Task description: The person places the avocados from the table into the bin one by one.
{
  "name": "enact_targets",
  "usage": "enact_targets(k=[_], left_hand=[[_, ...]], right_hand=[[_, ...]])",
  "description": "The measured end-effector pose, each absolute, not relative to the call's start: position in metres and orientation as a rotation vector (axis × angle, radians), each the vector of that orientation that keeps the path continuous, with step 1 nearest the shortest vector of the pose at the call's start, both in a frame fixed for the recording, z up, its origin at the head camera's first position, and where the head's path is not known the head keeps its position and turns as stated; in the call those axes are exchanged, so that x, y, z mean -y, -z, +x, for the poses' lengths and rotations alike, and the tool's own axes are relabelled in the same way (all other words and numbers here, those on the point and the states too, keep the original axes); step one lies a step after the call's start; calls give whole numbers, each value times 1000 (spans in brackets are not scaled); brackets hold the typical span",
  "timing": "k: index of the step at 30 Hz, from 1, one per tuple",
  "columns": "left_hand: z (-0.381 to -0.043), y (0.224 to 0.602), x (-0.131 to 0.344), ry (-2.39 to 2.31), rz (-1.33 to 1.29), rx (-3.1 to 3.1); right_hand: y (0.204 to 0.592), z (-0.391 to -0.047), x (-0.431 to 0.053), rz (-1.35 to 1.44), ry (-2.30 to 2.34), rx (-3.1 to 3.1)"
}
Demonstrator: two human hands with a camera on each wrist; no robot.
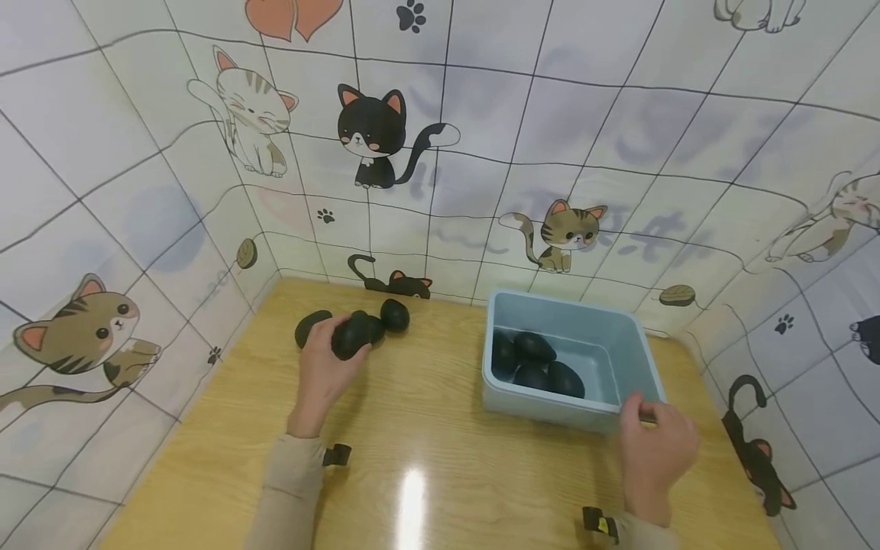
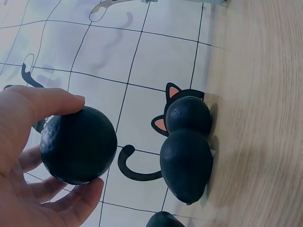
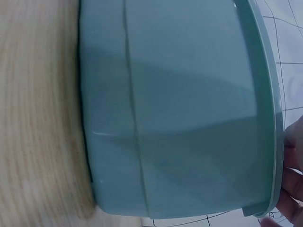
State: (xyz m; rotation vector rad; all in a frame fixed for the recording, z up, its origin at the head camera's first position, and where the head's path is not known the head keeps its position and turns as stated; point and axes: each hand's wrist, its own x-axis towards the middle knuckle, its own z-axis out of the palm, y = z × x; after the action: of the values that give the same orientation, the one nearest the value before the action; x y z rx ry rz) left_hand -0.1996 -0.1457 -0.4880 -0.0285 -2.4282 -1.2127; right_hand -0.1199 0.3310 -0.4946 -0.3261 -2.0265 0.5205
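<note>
- Left hand (image 1: pixel 325 373) holds an avocado (image 1: pixel 350 337) between thumb and fingers, near three more avocados (image 1: pixel 395 315).
- Right hand (image 1: pixel 658 447) grips the bin (image 1: pixel 543 410) by its near-right rim.
- Four avocados (image 1: pixel 565 380) sit at its left.

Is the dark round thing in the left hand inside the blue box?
No, the head view shows the left hand holding the dark round thing well apart from the blue box.
</note>
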Motion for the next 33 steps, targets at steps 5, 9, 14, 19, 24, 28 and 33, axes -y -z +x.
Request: enact_targets(k=[5, 9, 14, 19, 24, 28, 33], left_hand=[[-200, 485, 141, 1218, -39, 2426], [-200, 483, 139, 1210, -42, 2423], [-198, 480, 134, 1205, -66, 2404], [-195, 478, 129, 1218, -75, 2403], [-195, 476, 123, 1212, -83, 2410], [-195, 474, 117, 1211, -104, 2413], [-193, 472, 111, 1216, -131, 2413]], right_hand=[[491, -121, -337, -321, -501, 2038], [489, -122, -340, -359, -501, 2082], [486, -127, -344, -414, -499, 2151], [488, -133, -342, -352, -507, 2130], [487, -135, -337, -319, -520, 2111], [487, -134, -337, -333, -500, 2125], [487, -133, -337, -228, -434, 2130]])
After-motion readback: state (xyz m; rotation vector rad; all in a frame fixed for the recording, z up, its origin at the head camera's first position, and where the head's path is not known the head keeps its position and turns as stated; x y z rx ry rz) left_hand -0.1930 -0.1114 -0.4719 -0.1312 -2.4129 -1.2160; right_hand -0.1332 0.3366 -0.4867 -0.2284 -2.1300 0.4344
